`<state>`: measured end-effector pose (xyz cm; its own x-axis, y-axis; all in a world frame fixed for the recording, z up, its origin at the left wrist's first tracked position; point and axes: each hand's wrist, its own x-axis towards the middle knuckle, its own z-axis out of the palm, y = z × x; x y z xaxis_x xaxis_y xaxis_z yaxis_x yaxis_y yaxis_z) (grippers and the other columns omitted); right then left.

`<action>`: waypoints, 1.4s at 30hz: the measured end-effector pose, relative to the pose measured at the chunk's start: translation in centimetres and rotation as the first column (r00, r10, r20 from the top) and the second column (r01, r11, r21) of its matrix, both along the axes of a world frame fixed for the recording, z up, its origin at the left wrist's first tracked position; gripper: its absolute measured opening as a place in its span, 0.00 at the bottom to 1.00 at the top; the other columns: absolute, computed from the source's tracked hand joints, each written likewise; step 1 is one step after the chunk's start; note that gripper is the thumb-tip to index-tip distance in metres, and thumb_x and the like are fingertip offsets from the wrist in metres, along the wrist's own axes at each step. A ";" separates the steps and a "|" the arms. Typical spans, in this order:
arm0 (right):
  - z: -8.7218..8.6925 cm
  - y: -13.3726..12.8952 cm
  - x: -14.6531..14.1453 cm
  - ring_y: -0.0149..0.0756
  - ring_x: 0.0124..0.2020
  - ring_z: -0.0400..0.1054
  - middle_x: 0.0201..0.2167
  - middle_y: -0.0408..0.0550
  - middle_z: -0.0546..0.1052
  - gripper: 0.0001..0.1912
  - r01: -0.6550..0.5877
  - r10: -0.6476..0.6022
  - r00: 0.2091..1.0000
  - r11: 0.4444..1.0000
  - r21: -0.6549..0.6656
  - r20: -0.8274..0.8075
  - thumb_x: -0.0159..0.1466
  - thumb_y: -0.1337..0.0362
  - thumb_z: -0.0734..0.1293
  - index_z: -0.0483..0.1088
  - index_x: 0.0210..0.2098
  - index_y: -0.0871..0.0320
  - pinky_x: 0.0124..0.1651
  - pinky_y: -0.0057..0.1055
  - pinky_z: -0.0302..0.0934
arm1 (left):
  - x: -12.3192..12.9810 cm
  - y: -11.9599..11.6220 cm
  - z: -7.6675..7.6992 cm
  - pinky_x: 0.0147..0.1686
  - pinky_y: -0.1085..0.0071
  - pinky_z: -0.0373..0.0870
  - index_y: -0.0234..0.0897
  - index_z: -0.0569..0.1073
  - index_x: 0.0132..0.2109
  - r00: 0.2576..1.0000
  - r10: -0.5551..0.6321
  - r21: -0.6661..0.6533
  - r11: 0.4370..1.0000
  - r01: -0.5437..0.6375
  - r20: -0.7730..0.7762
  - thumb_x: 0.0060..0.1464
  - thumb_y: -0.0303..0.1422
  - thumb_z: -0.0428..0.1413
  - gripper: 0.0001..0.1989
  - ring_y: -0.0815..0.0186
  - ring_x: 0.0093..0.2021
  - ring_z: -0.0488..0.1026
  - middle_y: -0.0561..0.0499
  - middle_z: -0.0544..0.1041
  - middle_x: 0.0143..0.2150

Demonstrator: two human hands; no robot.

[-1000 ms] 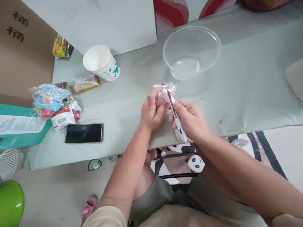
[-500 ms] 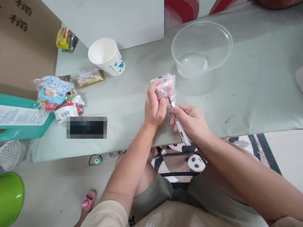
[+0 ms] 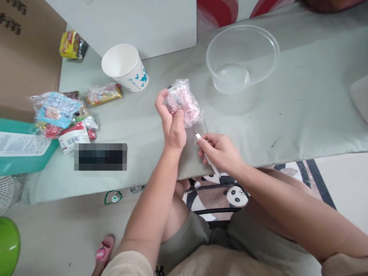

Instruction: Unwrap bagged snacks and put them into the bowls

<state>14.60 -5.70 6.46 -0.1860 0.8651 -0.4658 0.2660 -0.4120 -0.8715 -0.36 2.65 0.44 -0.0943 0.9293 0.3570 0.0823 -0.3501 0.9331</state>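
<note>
A clear plastic packet with pink contents (image 3: 184, 102) is gripped along its left side by my left hand (image 3: 173, 124), over the cloth-covered table (image 3: 310, 115). My right hand (image 3: 222, 150) is closed around the white handle of a cutter knife (image 3: 211, 164). The knife's dark, thin tip points up and left, close to the packet's lower edge; whether it touches the film cannot be made out. Behind the packet, to the right, stands a clear round plastic bowl (image 3: 230, 85).
A white paper cup (image 3: 136, 78) stands at the back left. Left of it lie a wrapped snack (image 3: 104, 94), a pile of packets (image 3: 59, 111) and a yellow packet (image 3: 69, 45). A blurred dark object (image 3: 100, 156) lies near the front edge. A white box (image 3: 161, 27) stands behind.
My left hand and the packet have moved left and turned. The knife tip, which was against the packet, is now at its lower edge, and my right hand has shifted slightly left and down.
</note>
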 end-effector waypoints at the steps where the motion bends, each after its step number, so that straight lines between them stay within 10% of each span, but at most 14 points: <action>1: 0.0 0.0 0.1 0.28 0.19 0.68 0.24 0.43 0.77 0.16 -0.034 0.033 0.999 0.999 0.015 0.030 0.69 0.54 0.62 0.69 0.30 0.57 0.24 0.27 0.59 | 0.0 0.1 0.3 0.62 0.58 0.69 0.54 0.55 0.69 0.998 0.017 -0.022 1.000 -0.016 0.053 0.67 0.47 0.53 0.28 0.59 0.59 0.72 0.47 0.70 0.61; 4: 0.1 0.2 0.9 0.31 0.22 0.67 0.23 0.44 0.76 0.16 -0.140 0.095 0.969 0.972 0.186 0.230 0.69 0.54 0.62 0.70 0.30 0.57 0.29 0.29 0.58 | -0.2 0.4 1.4 0.55 0.63 0.73 0.54 0.58 0.66 0.979 0.062 -0.119 0.992 -0.039 0.195 0.65 0.44 0.57 0.26 0.63 0.52 0.75 0.50 0.73 0.53; 8: -0.4 1.2 3.7 0.37 0.30 0.69 0.36 0.51 0.78 0.15 -0.216 -0.126 0.796 0.854 0.472 0.593 0.68 0.54 0.63 0.76 0.35 0.56 0.32 0.33 0.54 | -0.5 0.1 2.8 0.47 0.68 0.76 0.52 0.64 0.58 0.952 0.020 -0.206 0.977 0.046 0.307 0.63 0.39 0.60 0.19 0.66 0.42 0.77 0.53 0.74 0.43; 14: -2.3 4.0 8.6 0.48 0.39 0.72 0.39 0.54 0.78 0.15 -0.219 -0.244 0.610 0.863 0.456 0.754 0.67 0.56 0.65 0.77 0.49 0.55 0.38 0.39 0.61 | -0.2 -0.6 2.7 0.39 0.66 0.78 0.50 0.71 0.54 0.939 -0.178 -0.299 0.916 0.267 0.294 0.64 0.45 0.60 0.15 0.69 0.31 0.74 0.55 0.70 0.35; 19: -2.3 3.6 8.5 0.52 0.47 0.71 0.44 0.57 0.77 0.18 -0.226 -0.370 0.715 0.680 0.697 0.593 0.67 0.53 0.66 0.73 0.52 0.55 0.50 0.47 0.65 | 0.6 -0.9 2.3 0.39 0.64 0.80 0.53 0.71 0.59 0.922 -0.329 -0.333 0.863 0.381 0.203 0.59 0.53 0.62 0.25 0.64 0.35 0.78 0.53 0.73 0.35; 22: -2.0 2.4 6.2 0.49 0.47 0.71 0.46 0.56 0.76 0.22 -0.328 -0.242 0.842 0.478 0.815 0.482 0.66 0.48 0.68 0.73 0.53 0.54 0.50 0.45 0.66 | 1.0 -1.1 2.2 0.42 0.63 0.80 0.53 0.70 0.61 0.911 -0.392 -0.312 0.855 0.413 0.131 0.61 0.54 0.59 0.25 0.61 0.41 0.80 0.51 0.77 0.41; 24: -2.0 1.9 5.0 0.45 0.44 0.70 0.45 0.54 0.75 0.18 -0.346 -0.170 0.874 0.437 0.830 0.454 0.66 0.50 0.68 0.74 0.50 0.53 0.47 0.43 0.66 | 1.3 -1.2 2.2 0.47 0.61 0.80 0.52 0.70 0.61 0.900 -0.427 -0.282 0.856 0.433 0.084 0.61 0.54 0.59 0.25 0.59 0.47 0.80 0.50 0.78 0.46; 33: -1.1 2.1 5.0 0.37 0.38 0.71 0.37 0.48 0.76 0.07 -0.080 -0.154 0.960 0.651 0.755 0.235 0.69 0.61 0.65 0.72 0.35 0.54 0.41 0.36 0.66 | 0.8 -1.1 1.8 0.51 0.52 0.79 0.58 0.61 0.70 0.812 -0.560 -0.324 0.747 0.581 0.165 0.45 0.49 0.73 0.48 0.52 0.53 0.79 0.47 0.78 0.51; 37: -0.4 1.9 5.2 0.35 0.34 0.70 0.32 0.46 0.76 0.10 0.056 -0.194 0.971 0.748 0.661 0.138 0.71 0.57 0.63 0.66 0.34 0.54 0.39 0.33 0.65 | 0.7 -1.0 1.7 0.46 0.56 0.80 0.56 0.60 0.70 0.817 -0.571 -0.218 0.809 0.545 -0.077 0.45 0.48 0.72 0.48 0.56 0.46 0.81 0.48 0.78 0.48; 42: -0.5 2.6 6.3 0.33 0.28 0.69 0.28 0.43 0.73 0.12 0.334 -0.379 0.924 0.730 0.597 -0.054 0.70 0.53 0.66 0.65 0.36 0.53 0.35 0.33 0.63 | 0.0 -0.8 2.1 0.45 0.59 0.80 0.55 0.61 0.70 0.827 -0.537 -0.194 0.840 0.506 -0.166 0.49 0.46 0.69 0.44 0.57 0.46 0.81 0.48 0.79 0.49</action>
